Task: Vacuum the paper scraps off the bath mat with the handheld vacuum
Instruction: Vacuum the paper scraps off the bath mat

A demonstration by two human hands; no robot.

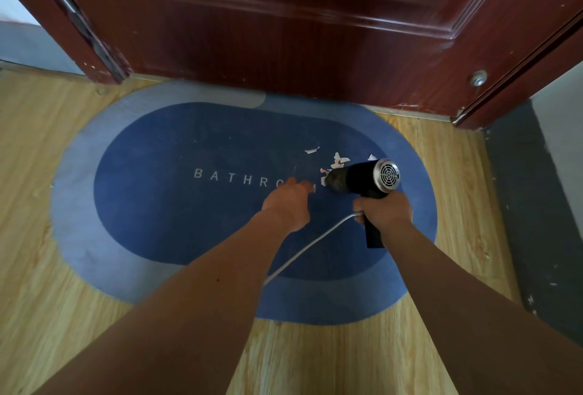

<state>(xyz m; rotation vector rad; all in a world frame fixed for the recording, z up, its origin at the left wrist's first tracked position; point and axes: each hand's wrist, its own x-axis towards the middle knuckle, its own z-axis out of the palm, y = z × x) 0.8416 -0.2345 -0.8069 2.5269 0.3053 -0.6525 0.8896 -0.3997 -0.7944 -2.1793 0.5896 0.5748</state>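
A blue oval bath mat (157, 205) with the word BATHROOM lies on the wood floor before a door. Several white paper scraps (337, 159) sit on its right half. My right hand (383, 210) grips the handle of a black handheld vacuum (356, 181) with a silver grille at the back; its nozzle points left, close to the nearest scraps. A white cord (303, 252) runs from the handle toward me. My left hand (288, 202) rests on the mat just left of the nozzle, fingers pointing forward and partly hidden, covering the last letters of the word.
A dark red wooden door (284, 31) stands shut right behind the mat, with a metal door stop (479, 78) low on its right. A grey wall base (536, 205) rises at the right. Light wood flooring (47, 300) surrounds the mat.
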